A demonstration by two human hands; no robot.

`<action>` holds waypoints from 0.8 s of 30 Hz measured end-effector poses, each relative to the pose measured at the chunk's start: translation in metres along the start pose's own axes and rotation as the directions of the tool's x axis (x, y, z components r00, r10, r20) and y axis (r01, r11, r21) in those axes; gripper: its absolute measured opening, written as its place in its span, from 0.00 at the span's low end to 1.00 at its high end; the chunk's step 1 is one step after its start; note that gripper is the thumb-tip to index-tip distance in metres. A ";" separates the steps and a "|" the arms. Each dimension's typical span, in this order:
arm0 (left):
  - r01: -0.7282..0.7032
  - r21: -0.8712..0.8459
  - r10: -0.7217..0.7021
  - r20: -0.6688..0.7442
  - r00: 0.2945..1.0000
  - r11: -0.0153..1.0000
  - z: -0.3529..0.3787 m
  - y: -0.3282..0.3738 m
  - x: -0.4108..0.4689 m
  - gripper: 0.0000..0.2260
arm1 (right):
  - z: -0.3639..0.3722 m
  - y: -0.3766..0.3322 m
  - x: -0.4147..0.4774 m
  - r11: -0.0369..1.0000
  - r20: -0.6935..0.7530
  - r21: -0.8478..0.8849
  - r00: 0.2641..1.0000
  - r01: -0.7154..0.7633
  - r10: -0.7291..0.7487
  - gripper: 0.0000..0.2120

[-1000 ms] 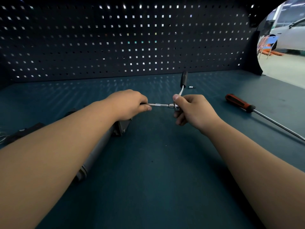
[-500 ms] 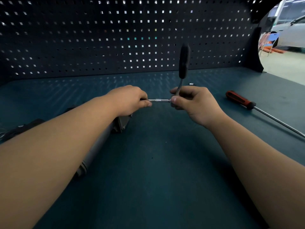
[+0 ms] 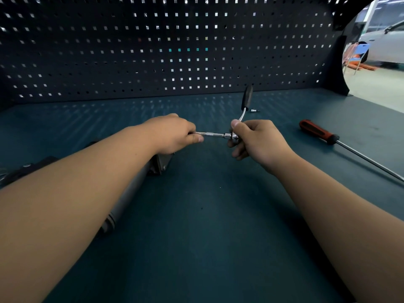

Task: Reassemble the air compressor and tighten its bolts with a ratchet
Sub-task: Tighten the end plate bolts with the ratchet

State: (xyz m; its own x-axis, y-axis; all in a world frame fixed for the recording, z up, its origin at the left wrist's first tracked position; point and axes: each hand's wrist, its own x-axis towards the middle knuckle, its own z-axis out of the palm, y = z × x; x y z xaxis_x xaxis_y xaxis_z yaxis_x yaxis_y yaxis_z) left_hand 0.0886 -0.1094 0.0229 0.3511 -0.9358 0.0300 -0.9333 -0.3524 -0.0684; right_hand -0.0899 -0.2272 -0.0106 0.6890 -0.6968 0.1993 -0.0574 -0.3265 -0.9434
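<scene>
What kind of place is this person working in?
Probably a garage workshop: a blue workbench backed by a perforated tool panel, a screwdriver lying on it, and a white car beyond the opening at right.

Text on ratchet (image 3: 246,99): none legible
Brand on screwdriver (image 3: 317,132): none legible
Signs on pegboard (image 3: 153,68): none to be read

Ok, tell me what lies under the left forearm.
The air compressor's grey cylinder shows below the left forearm, its metal end block beneath the left hand. The hand covers where the ratchet's extension bar ends.
</scene>
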 end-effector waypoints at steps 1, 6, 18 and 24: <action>-0.002 0.004 0.002 0.008 1.000 1.000 0.000 0.000 0.000 0.16 | 0.000 0.000 0.000 1.000 0.003 -0.002 1.000 -0.001 0.001 0.18; -0.001 0.027 0.001 0.026 1.000 1.000 -0.001 0.002 0.001 0.16 | -0.004 0.000 0.000 0.988 -0.004 -0.094 0.992 0.126 -0.127 0.10; 0.003 -0.033 -0.004 -0.007 1.000 0.999 0.000 0.001 0.000 0.15 | -0.007 -0.001 -0.001 0.971 0.020 -0.103 0.976 0.216 -0.215 0.06; 0.005 -0.015 -0.005 -0.003 1.000 1.000 0.000 0.001 -0.001 0.16 | -0.001 -0.001 -0.001 0.997 0.006 -0.060 0.999 0.042 -0.042 0.15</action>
State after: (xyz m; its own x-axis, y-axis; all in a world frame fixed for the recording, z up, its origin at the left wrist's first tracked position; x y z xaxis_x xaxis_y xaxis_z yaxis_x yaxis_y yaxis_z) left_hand 0.0879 -0.1090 0.0230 0.3560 -0.9339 0.0337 -0.9324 -0.3573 -0.0536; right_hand -0.0911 -0.2270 -0.0097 0.6950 -0.6788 0.2369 -0.0718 -0.3934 -0.9166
